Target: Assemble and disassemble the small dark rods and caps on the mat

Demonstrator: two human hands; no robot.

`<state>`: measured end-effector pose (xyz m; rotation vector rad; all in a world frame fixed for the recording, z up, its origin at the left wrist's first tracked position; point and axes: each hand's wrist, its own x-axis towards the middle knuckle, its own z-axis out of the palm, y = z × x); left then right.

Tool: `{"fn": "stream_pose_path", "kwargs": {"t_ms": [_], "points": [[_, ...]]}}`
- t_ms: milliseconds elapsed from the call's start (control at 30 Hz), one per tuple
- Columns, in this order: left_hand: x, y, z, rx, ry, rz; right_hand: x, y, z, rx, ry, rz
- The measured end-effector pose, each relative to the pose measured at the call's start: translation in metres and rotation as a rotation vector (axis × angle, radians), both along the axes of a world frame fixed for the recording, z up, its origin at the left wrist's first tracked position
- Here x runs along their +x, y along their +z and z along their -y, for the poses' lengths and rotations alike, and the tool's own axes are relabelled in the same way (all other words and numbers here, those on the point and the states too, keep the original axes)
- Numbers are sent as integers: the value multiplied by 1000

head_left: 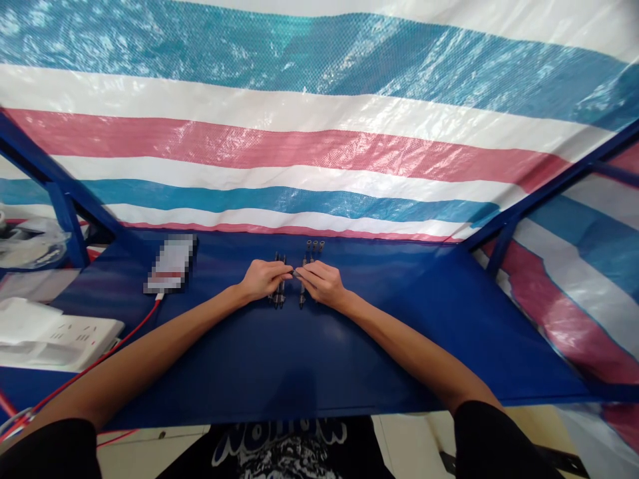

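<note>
The left hand (262, 278) and the right hand (322, 283) are close together, with the thumb and fingers of each pinched on a small dark piece (295, 273) between their tips, which seems to lie sideways from one hand to the other, though it is too tiny to tell which end is the front. Thin metal rods (281, 298) lie under and beside the left fingers and another rod (301, 299) by the right fingers, long ways toward the body, while three little metal rings (315, 247) sit just past the right fingers.
</note>
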<state>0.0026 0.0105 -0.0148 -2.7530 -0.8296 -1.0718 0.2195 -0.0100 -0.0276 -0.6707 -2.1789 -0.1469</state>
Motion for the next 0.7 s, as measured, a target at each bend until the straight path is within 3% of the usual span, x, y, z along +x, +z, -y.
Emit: {"fn": "stream_pose_path", "kwargs": {"t_ms": [167, 400, 700], "points": [[1, 3, 1, 15, -26, 57, 0, 6, 1, 45, 4, -30], [3, 4, 4, 115, 35, 60, -4, 8, 1, 4, -36, -118], [5, 5, 5, 118, 74, 51, -5, 14, 3, -77, 17, -145]]}}
